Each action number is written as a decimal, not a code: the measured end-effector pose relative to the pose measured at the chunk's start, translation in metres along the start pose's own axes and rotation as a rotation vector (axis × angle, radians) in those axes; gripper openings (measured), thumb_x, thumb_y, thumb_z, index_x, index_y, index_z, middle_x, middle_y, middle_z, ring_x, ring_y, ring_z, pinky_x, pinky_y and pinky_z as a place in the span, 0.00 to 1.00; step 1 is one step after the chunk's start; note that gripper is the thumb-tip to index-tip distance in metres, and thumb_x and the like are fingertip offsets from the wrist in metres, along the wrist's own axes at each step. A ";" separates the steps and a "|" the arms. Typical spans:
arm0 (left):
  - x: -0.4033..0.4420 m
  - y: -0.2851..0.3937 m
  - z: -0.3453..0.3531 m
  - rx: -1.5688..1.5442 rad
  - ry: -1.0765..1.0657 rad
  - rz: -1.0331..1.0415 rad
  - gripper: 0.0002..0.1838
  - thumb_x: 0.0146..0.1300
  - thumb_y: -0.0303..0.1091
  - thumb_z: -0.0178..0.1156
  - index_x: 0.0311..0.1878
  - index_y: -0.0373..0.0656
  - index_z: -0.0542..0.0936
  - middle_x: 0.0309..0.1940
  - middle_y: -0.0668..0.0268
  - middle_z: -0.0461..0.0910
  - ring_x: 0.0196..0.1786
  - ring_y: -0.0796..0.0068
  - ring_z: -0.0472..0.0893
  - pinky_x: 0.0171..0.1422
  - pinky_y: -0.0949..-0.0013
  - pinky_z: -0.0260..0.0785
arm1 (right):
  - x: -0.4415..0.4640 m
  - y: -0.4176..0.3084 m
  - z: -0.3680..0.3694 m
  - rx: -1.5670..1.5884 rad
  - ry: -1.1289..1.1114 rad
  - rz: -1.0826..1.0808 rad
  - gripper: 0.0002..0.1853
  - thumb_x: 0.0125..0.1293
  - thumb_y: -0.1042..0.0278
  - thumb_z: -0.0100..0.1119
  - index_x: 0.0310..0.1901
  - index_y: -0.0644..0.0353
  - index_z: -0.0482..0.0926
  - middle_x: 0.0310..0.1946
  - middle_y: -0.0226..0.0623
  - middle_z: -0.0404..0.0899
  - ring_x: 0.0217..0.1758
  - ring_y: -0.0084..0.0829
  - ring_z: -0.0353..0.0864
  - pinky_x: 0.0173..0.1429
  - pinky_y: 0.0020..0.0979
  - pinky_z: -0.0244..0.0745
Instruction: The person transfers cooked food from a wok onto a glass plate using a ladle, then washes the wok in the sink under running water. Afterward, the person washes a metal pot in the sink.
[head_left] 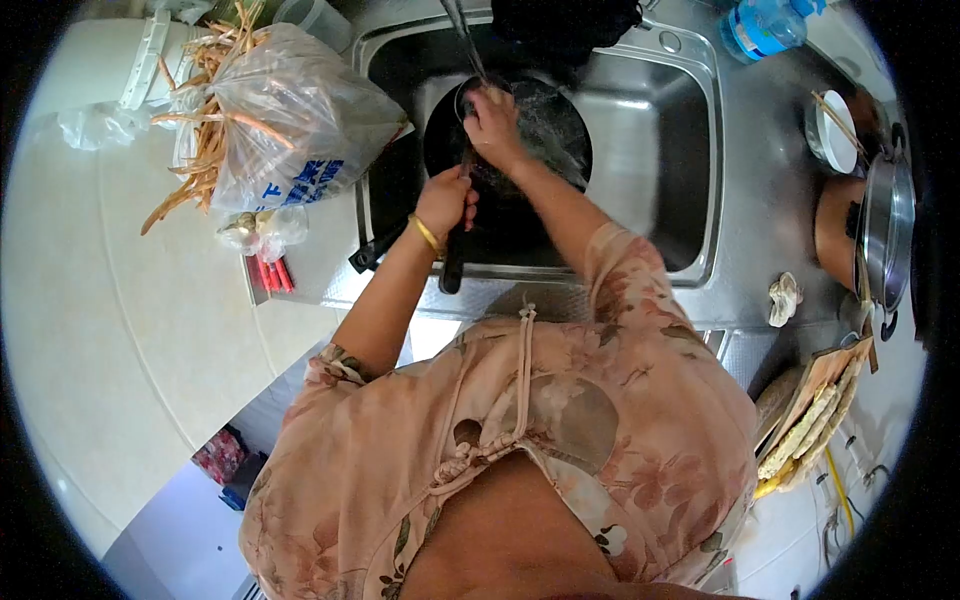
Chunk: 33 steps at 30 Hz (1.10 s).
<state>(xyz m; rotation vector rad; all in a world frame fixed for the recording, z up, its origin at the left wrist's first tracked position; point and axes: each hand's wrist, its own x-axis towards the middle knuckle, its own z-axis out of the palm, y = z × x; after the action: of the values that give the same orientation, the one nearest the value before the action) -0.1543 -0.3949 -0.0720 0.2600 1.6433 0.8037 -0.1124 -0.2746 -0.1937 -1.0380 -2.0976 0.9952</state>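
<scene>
A black wok (pixel 560 140) sits in the steel sink, with water running down into it from the tap (pixel 463 38). Its dark handle (pixel 452 272) points toward my body over the sink's front rim. My left hand (pixel 445 203) is closed around the handle of a ladle (pixel 467 98) held over the wok. At the ladle's rounded head, under the stream, my right hand (pixel 492 128) is closed on it, its fingers slightly blurred. Whether a cloth or sponge is in the right hand is hidden.
Left of the sink (pixel 712 150), a plastic bag (pixel 300 115) stuffed with dry brown stalks overhangs the rim. To the right are a blue-labelled bottle (pixel 762 32), a white bowl (pixel 836 132) with chopsticks, a steel pot (pixel 888 230) and a crumpled whitish item (pixel 785 298).
</scene>
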 end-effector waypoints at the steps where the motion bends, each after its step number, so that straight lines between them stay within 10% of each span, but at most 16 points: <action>1: -0.004 0.003 -0.009 -0.158 -0.049 -0.085 0.09 0.65 0.33 0.44 0.46 0.44 0.68 0.20 0.70 0.66 0.19 0.80 0.66 0.19 0.74 0.58 | -0.007 0.002 -0.017 -0.110 -0.161 -0.155 0.17 0.58 0.68 0.50 0.49 0.60 0.73 0.52 0.43 0.66 0.59 0.44 0.59 0.60 0.43 0.54; 7: -0.006 -0.005 -0.017 -0.367 -0.136 -0.227 0.09 0.66 0.34 0.43 0.48 0.49 0.67 0.19 0.72 0.65 0.18 0.81 0.63 0.19 0.76 0.55 | 0.014 -0.004 -0.044 -0.537 -0.235 -0.309 0.13 0.52 0.69 0.56 0.41 0.55 0.78 0.49 0.36 0.70 0.57 0.38 0.62 0.56 0.34 0.60; 11: -0.006 0.010 -0.031 -0.378 -0.151 -0.226 0.07 0.65 0.33 0.44 0.45 0.48 0.67 0.19 0.72 0.66 0.17 0.80 0.64 0.18 0.76 0.56 | 0.000 0.002 -0.009 -0.050 -0.344 -0.231 0.08 0.56 0.71 0.51 0.36 0.56 0.79 0.41 0.40 0.74 0.48 0.41 0.71 0.51 0.42 0.67; 14: -0.007 0.005 -0.028 -0.409 -0.188 -0.266 0.07 0.65 0.32 0.43 0.45 0.48 0.67 0.19 0.73 0.65 0.17 0.82 0.63 0.17 0.78 0.55 | 0.020 0.023 -0.024 -0.586 -0.496 -0.333 0.08 0.54 0.70 0.53 0.36 0.58 0.79 0.41 0.42 0.74 0.47 0.45 0.71 0.52 0.42 0.67; 19: 0.004 0.013 -0.027 -0.399 -0.215 -0.238 0.07 0.65 0.32 0.43 0.45 0.50 0.67 0.19 0.74 0.64 0.17 0.83 0.63 0.18 0.79 0.54 | 0.013 -0.006 -0.003 0.058 -0.352 -0.120 0.09 0.54 0.73 0.52 0.36 0.55 0.80 0.40 0.39 0.77 0.50 0.43 0.71 0.54 0.46 0.62; 23: 0.000 0.011 -0.028 -0.358 -0.206 -0.245 0.06 0.66 0.34 0.42 0.45 0.50 0.67 0.19 0.74 0.63 0.17 0.83 0.61 0.17 0.79 0.53 | 0.023 0.008 -0.043 -0.627 -0.435 -0.352 0.08 0.49 0.75 0.55 0.33 0.55 0.80 0.33 0.40 0.78 0.44 0.42 0.73 0.48 0.44 0.66; 26: 0.003 0.018 -0.013 -0.395 -0.218 -0.220 0.06 0.65 0.32 0.44 0.45 0.50 0.66 0.19 0.74 0.63 0.18 0.83 0.62 0.18 0.79 0.54 | 0.026 0.000 -0.012 -0.404 -0.274 -0.201 0.10 0.53 0.72 0.54 0.36 0.52 0.81 0.39 0.38 0.79 0.48 0.40 0.73 0.51 0.45 0.63; 30: 0.007 0.021 -0.031 -0.429 -0.222 -0.271 0.06 0.62 0.28 0.45 0.42 0.50 0.66 0.19 0.72 0.64 0.18 0.81 0.63 0.18 0.78 0.54 | 0.023 0.015 -0.038 -0.436 -0.648 -0.176 0.09 0.51 0.71 0.57 0.36 0.53 0.81 0.36 0.36 0.79 0.45 0.39 0.73 0.49 0.43 0.64; 33: 0.011 0.012 -0.009 -0.403 -0.259 -0.236 0.04 0.63 0.29 0.43 0.40 0.51 0.65 0.19 0.73 0.65 0.18 0.81 0.63 0.18 0.78 0.54 | 0.024 0.013 -0.029 -0.549 -0.288 -0.245 0.11 0.50 0.74 0.57 0.36 0.52 0.81 0.35 0.37 0.78 0.46 0.37 0.72 0.50 0.45 0.63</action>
<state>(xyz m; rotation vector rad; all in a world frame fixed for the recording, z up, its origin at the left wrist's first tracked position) -0.1688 -0.3825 -0.0725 -0.1101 1.2121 0.8603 -0.0977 -0.2391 -0.1845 -0.8845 -2.7501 0.4727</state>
